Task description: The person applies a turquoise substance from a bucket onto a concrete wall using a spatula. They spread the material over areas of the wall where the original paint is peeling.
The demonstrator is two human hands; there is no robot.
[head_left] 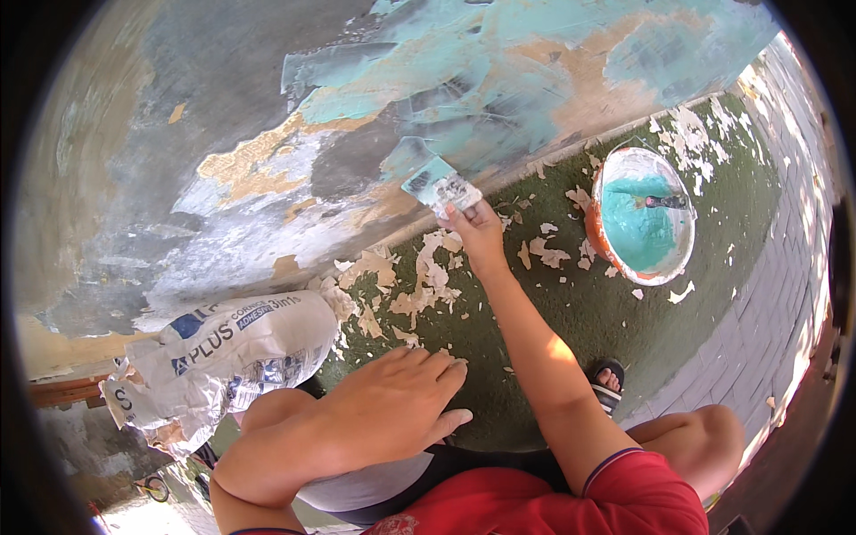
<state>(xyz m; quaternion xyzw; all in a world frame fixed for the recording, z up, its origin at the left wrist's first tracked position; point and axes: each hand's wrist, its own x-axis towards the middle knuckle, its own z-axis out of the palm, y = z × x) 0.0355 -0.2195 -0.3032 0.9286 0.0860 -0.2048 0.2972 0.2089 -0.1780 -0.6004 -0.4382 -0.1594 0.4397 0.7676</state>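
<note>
the right hand (473, 230) pinches a scraper (437, 185) closed-fingered by the wall (348, 160); bucket (597, 234) right of that grip; below-left, the left hand (401, 401), loosely open, looks empty.

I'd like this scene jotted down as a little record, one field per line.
Right hand: gripping a flat scraper smeared with teal
Left hand: no object visible in it
Wall: patchy grey, tan, white and teal
Bucket: orange outside, teal paste and a handled tool inside
Left side: white printed sack, lying down
Ground: green, strewn with pale flakes
</note>
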